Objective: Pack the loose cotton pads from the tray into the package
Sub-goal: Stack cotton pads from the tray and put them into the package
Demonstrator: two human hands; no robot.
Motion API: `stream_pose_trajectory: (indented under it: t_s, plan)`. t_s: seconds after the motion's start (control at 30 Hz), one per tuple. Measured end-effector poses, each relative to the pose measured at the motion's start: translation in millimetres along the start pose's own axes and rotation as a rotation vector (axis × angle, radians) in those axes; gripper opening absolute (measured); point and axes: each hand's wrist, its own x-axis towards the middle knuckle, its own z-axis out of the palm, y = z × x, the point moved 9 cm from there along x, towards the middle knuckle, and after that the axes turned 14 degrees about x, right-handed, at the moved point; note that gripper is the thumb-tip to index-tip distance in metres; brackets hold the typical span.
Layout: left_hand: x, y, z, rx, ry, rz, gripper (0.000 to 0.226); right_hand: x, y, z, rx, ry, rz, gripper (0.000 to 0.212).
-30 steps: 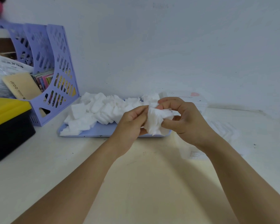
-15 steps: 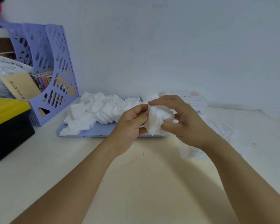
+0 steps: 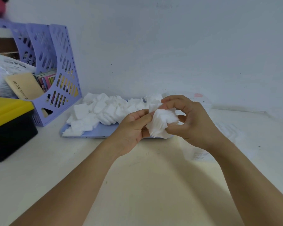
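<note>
I hold a bunch of cotton pads (image 3: 162, 123) between both hands, just in front of the tray (image 3: 95, 133), above its near right end. My left hand (image 3: 134, 126) pinches the bunch from its left side, thumb and curled fingers closed on the edge of the wad. My right hand (image 3: 194, 121) wraps it from the right and from above, fingers curled over the top and thumb under the lower corner, so the pads sit squeezed in the grip of both hands at once. The bunch is fanned and a little crumpled, its lower edges hanging free below my fingers. On the tray, left of my hands, lies the heap of loose pads (image 3: 104, 111), spread from its left end to its middle. The package (image 3: 201, 99) lies behind the tray's right end, mostly hidden by my right hand. The tray lies on the worktop (image 3: 145, 185), with a lilac file rack (image 3: 55, 70) and a yellow-lidded black box (image 3: 8, 126) off to its left.
</note>
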Motion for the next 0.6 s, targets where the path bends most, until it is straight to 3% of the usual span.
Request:
stream_pose_trajectory:
  t_s: [0.3,0.6]
  plan:
    - [-2,5,-3,0.256,0.067,0.101,0.022,1,4,-3,-0.047,-0.005,0.002,0.04]
    - [4,-5,-10,0.273,0.061,0.002,0.025,-1,-4,5,-0.085,-0.077,-0.042,0.039]
